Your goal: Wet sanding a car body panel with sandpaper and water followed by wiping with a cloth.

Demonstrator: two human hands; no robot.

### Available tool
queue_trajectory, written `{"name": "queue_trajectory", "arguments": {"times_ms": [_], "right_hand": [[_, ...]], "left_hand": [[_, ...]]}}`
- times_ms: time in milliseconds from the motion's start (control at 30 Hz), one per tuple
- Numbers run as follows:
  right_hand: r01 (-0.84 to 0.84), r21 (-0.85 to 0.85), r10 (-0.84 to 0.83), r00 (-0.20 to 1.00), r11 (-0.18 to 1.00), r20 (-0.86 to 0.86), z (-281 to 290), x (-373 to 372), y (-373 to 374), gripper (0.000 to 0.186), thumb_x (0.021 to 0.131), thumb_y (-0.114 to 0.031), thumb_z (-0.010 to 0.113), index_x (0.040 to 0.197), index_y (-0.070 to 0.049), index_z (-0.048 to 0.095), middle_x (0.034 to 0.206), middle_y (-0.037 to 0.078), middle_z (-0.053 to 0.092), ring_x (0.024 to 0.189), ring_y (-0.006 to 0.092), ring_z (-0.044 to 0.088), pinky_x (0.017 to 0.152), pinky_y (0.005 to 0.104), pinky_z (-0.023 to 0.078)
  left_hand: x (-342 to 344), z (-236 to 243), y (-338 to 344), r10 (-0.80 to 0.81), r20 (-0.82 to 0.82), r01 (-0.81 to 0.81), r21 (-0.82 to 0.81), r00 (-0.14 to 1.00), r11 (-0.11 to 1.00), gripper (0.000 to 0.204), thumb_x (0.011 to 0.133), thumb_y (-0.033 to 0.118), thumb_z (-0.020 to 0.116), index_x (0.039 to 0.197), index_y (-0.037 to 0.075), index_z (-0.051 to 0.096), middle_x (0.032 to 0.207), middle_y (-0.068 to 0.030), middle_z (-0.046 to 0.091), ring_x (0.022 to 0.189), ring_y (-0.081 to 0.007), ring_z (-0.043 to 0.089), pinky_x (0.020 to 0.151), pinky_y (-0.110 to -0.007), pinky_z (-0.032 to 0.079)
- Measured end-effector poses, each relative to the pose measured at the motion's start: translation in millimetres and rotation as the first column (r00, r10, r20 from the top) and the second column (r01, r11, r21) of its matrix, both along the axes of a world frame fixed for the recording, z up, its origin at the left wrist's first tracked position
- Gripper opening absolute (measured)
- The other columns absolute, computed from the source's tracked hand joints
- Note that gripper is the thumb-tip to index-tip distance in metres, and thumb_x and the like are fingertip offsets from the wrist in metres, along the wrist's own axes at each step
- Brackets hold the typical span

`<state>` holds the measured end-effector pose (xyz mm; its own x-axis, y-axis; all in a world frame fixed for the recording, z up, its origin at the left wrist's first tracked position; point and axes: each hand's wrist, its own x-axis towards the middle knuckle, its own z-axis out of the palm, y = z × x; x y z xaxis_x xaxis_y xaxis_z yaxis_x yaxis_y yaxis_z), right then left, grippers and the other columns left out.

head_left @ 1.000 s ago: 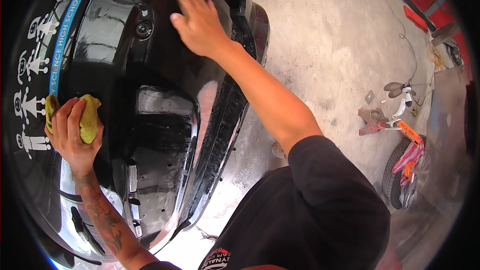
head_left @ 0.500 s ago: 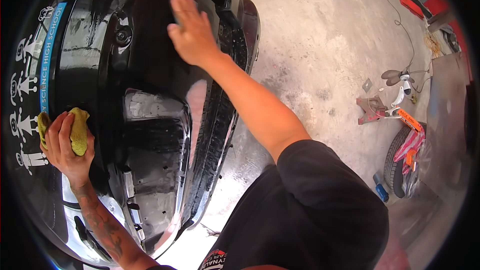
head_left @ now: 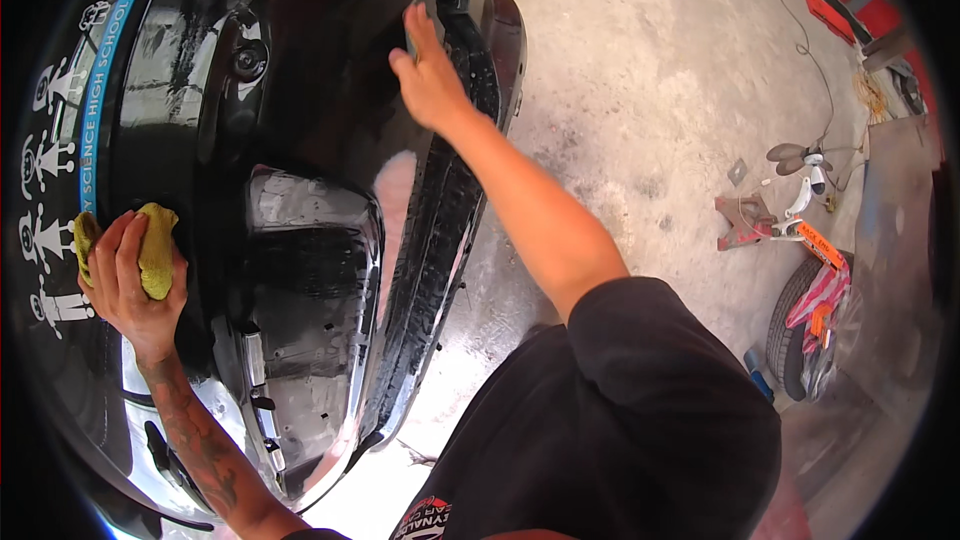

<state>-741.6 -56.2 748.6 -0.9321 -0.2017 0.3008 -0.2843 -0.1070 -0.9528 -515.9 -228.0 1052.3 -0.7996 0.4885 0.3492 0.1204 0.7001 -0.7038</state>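
Observation:
My left hand (head_left: 132, 275) is closed around a folded yellow-green cloth (head_left: 157, 252) and rests on the dark upper part of a black car (head_left: 290, 120), beside a blue sticker strip (head_left: 105, 90). My right hand (head_left: 432, 80) lies on the glossy black panel near the car's edge, fingers stretched and thumb a little apart. Under its fingers shows a thin grey-green piece (head_left: 412, 48), mostly hidden, its kind unclear. Toward me is an open lamp recess (head_left: 300, 340) in the bodywork, with a pale pinkish patch (head_left: 394, 190) along its side.
White stick-figure decals (head_left: 50, 230) run along the car's left. Across the concrete floor (head_left: 620, 90) on the right are a tyre (head_left: 790, 305), a red metal stand (head_left: 745, 223), a fan (head_left: 795, 155), a blue bottle (head_left: 758, 375) and a cable (head_left: 800, 30).
My right hand has slid right and slightly down across the panel, toward the car's edge, the grey-green piece moving with it. My left hand stays nearly still on the cloth.

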Motion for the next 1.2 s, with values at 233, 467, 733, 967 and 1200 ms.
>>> {"name": "queue_trajectory", "arguments": {"times_ms": [233, 467, 733, 967, 1200], "right_hand": [[-0.138, 0.227, 0.196, 0.945, 0.964, -0.260, 3.3, 154.3, -15.0, 0.079, 0.095, -0.026, 0.053, 0.159, -0.004, 0.013, 0.165, 0.024, 0.008, 0.152, 0.0457, 0.009, 0.117, 0.0652, 0.017], [-0.060, -0.021, 0.059, 0.997, 0.998, -0.046, 45.4, 26.8, -3.2, 0.069, 0.103, -0.033, 0.044, 0.160, -0.008, 0.013, 0.167, 0.021, 0.005, 0.153, 0.0414, 0.006, 0.120, 0.0599, 0.010], [-0.087, 0.226, 0.150, 0.949, 0.970, -0.278, 14.7, 127.4, -13.1, 0.076, 0.097, -0.028, 0.050, 0.159, -0.004, 0.013, 0.165, 0.023, 0.009, 0.151, 0.0464, 0.012, 0.116, 0.0655, 0.019], [-0.028, 0.013, 0.029, 0.995, 1.000, -0.095, 40.0, 17.0, -5.2, 0.072, 0.101, -0.031, 0.046, 0.159, -0.004, 0.011, 0.165, 0.023, 0.009, 0.151, 0.0461, 0.010, 0.117, 0.0640, 0.019], [-0.140, 0.191, 0.172, 0.970, 0.972, -0.169, -3.7, 111.4, -7.2, 0.076, 0.100, -0.034, 0.047, 0.161, -0.008, 0.009, 0.166, 0.021, 0.004, 0.152, 0.0447, 0.006, 0.117, 0.0651, 0.015]], "left_hand": [[4.0, -2.2, -1.8, 0.022, 0.011, -0.022, 0.013, 1.000, 1.000, 0.041, 0.077, 0.018, 0.074, 0.117, 0.013, 0.066, 0.115, -0.0029, 0.068, 0.102, -0.0242, 0.065, 0.092, -0.040, 0.043], [1.2, 1.2, 4.8, 0.016, -0.008, -0.016, -0.001, 1.000, 1.000, 0.044, 0.074, 0.018, 0.075, 0.116, 0.014, 0.066, 0.115, -0.0017, 0.067, 0.101, -0.0230, 0.065, 0.092, -0.040, 0.043], [7.0, -0.2, 0.7, 0.048, 0.005, -0.048, 0.004, 0.999, 0.999, 0.041, 0.078, 0.017, 0.074, 0.118, 0.013, 0.065, 0.115, -0.0022, 0.068, 0.103, -0.0230, 0.065, 0.093, -0.040, 0.043], [2.5, -0.4, 3.3, 0.053, 0.004, -0.053, -0.003, 0.999, 0.999, 0.040, 0.078, 0.017, 0.074, 0.117, 0.013, 0.065, 0.115, -0.0025, 0.068, 0.102, -0.0232, 0.065, 0.092, -0.040, 0.043], [3.0, -0.8, 1.6, 0.010, 0.003, -0.011, 0.008, 1.000, 1.000, 0.042, 0.075, 0.017, 0.075, 0.116, 0.013, 0.066, 0.115, -0.0028, 0.067, 0.101, -0.0237, 0.065, 0.094, -0.040, 0.042]]}}
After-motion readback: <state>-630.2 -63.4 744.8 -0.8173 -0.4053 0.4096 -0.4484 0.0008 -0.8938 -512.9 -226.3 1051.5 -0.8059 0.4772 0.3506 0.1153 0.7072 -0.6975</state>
